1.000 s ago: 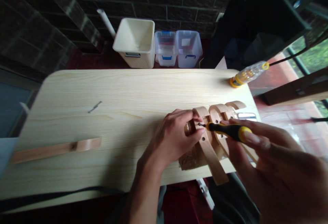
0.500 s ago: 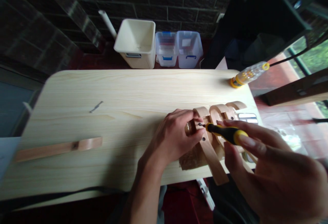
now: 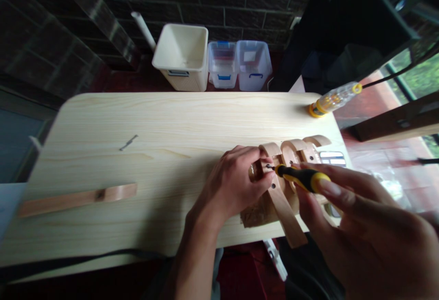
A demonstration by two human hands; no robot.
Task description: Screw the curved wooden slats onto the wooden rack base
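Note:
My right hand (image 3: 356,213) grips a yellow-and-black screwdriver (image 3: 303,178), its tip at a dark screw (image 3: 268,166) in a small wooden block. My left hand (image 3: 236,181) is closed around the end of that wooden piece, thumb and fingers on either side of the screw. Beneath lies a curved wooden strip (image 3: 286,217), slanting past the table's front edge, with a second dark screw in it. More curved wooden strips (image 3: 293,145) stand in a row to the right, partly hidden by my right hand. A brown, shiny-wrapped piece (image 3: 257,215) lies under them.
A loose wooden strip (image 3: 78,199) and a small metal bit (image 3: 129,142) lie on the left of the pale table (image 3: 164,112). At the back right corner stands a clear-and-yellow screwdriver case (image 3: 334,100). A phone (image 3: 332,159) lies at the right edge. Beyond are a cream bin (image 3: 181,73) and clear boxes (image 3: 254,69).
My right-hand fingers have shifted slightly on the screwdriver handle, which is turned a little. The tip stays at the screw, and my left hand keeps its hold.

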